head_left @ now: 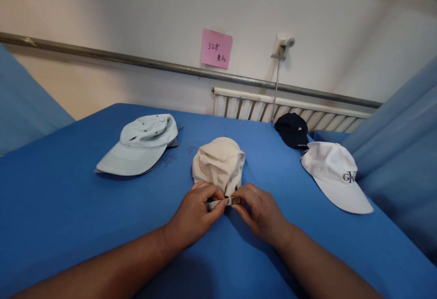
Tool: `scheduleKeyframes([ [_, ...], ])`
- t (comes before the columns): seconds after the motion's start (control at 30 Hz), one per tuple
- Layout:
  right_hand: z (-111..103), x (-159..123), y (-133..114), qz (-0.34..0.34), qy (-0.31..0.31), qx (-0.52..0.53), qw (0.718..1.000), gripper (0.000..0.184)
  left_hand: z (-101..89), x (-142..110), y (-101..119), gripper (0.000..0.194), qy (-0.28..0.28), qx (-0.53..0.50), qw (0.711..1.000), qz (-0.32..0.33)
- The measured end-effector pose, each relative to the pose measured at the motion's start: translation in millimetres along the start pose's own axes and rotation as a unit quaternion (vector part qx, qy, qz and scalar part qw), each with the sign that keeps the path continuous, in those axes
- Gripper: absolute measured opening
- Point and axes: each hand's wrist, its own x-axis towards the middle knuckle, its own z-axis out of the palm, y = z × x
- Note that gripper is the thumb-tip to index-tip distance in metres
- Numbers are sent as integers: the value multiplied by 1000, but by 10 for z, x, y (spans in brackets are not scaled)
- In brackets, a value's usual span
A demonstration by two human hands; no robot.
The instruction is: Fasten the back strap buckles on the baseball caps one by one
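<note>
A beige baseball cap lies in front of me on the blue surface, its back toward me. Across its back opening runs a light strap with a metal buckle. My left hand pinches the strap between thumb and fingers, left of the buckle. Closed on the buckle's right end is my right hand, thumb below and index finger above. The cap's brim is hidden beyond the crown.
A pale mint cap lies left. At right are a black cap and a white cap. Behind the blue table are a radiator, a metal rail and a plugged-in socket. Blue curtains hang at both sides.
</note>
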Motion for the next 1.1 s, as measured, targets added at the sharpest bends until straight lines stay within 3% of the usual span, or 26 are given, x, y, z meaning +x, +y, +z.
scheduleKeyframes([
  [0.3,-11,12,-85,-16,26,-88,996,10,-7,-1,4,14,-2,1,1000,4],
  [0.57,-4,17,-55,-53,22,-65,996,11,14,-28,-4,14,-15,-10,1000,14],
  [0.9,-48,4,10,-19,43,6,999,16,-130,-12,7,11,-26,-16,999,27],
  [1.1,-39,11,19,-18,31,27,999,15,-77,-1,-1,13,-23,-24,998,51],
])
